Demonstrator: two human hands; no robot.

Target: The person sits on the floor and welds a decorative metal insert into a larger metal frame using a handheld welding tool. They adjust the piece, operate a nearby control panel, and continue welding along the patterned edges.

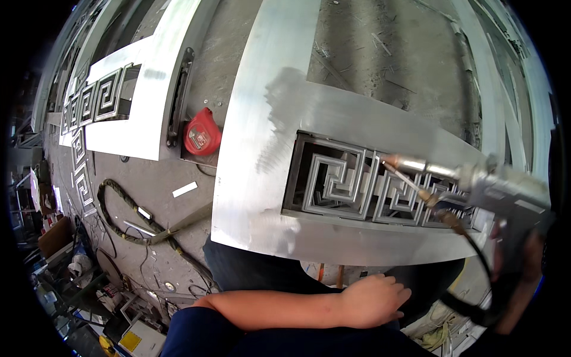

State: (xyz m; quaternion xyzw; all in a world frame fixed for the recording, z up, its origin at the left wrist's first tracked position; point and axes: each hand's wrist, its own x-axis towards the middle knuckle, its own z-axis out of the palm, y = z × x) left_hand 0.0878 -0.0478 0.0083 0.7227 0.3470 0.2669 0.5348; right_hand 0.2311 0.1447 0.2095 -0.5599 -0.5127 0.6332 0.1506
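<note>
A welding gun [505, 190] with a copper-tipped nozzle and a thin wire guide beneath comes in from the right. My right hand [526, 259], dark and partly lost at the picture's rim, is closed around its grip. The nozzle tip sits over the upper edge of a metal fretwork insert [336, 184] of square spirals; whether it touches cannot be told. This insert lies in a cut-out of a silvery metal frame [250, 125]. Below the frame, my left forearm crosses my lap, and my left hand [375, 300] rests by my knee, fingers curled with nothing visible in them.
A red tape measure [203, 132] lies left of the frame. Farther left stands another white metal frame [151, 89] with similar fretwork. A wrapped cable [122, 238] loops over the floor, near a small white strip [185, 189]. Tools and boxes crowd the lower left.
</note>
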